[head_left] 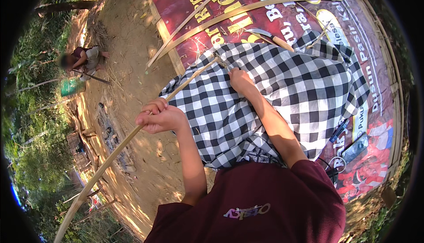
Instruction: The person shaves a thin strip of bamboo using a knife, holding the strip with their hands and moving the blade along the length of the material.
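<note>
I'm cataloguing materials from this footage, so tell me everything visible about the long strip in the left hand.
The strip is pale tan, long, slender and slightly bowed, and looks like split bamboo or wood. It slants from the picture's lower-left edge, where it looks broader, through the closed left hand. Its narrower upper end is over the checked cloth, near the right hand; contact there is unclear.

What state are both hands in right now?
Left hand: closed, holding the long pale strip.
Right hand: closed; whether it holds anything cannot be told.

Strip (111, 158) pale tan; cloth (300, 82) black-white checked.
</note>
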Available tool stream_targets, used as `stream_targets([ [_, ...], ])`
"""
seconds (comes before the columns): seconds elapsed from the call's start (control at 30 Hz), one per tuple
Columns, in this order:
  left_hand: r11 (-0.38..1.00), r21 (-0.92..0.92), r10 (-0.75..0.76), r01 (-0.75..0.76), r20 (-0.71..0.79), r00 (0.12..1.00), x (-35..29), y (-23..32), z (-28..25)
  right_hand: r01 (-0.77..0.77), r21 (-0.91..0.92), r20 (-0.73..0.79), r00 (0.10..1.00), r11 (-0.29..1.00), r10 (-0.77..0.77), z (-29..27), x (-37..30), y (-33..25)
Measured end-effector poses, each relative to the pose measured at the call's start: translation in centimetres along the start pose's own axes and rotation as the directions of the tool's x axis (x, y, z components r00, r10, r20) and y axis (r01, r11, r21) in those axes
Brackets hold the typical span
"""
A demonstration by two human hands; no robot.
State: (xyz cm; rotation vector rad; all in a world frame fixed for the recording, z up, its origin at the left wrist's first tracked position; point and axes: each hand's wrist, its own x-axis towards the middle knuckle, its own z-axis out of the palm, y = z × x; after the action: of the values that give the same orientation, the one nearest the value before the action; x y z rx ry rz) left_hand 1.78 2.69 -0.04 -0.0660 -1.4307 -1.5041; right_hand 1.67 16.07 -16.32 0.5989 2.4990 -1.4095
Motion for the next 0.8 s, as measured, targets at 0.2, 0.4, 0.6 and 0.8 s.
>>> stream_targets([
  [0.2, 1.000, -0.009, -0.004, 0.004, -0.015, 1.000, 0.0, -0.4, 0.3, 0.501, 0.225, -0.132, 0.865, 0.836, -0.484, 0.6, -0.9, -1.1],
  [0.4, 1.000, 0.019, 0.015, -0.014, -0.010, 1.000, 0.2, 0.2, 0.2, 0.342, 0.036, -0.058, 0.939, 0.939, -0.340, 1.5, -2.1, -1.3],
  [0.6, 1.000, -0.009, -0.017, 0.016, -0.027, 1.000, 0.1, -0.1, 0.1, 0.512, 0.177, -0.085, 0.859, 0.840, -0.505, 0.5, -1.9, -1.4],
  [0.8, 1.000, 0.020, -0.003, 0.003, -0.031, 1.000, 0.4, -0.4, -0.1, 0.360, 0.027, 0.001, 0.933, 0.933, -0.360, 0.2, -2.0, -1.5],
])
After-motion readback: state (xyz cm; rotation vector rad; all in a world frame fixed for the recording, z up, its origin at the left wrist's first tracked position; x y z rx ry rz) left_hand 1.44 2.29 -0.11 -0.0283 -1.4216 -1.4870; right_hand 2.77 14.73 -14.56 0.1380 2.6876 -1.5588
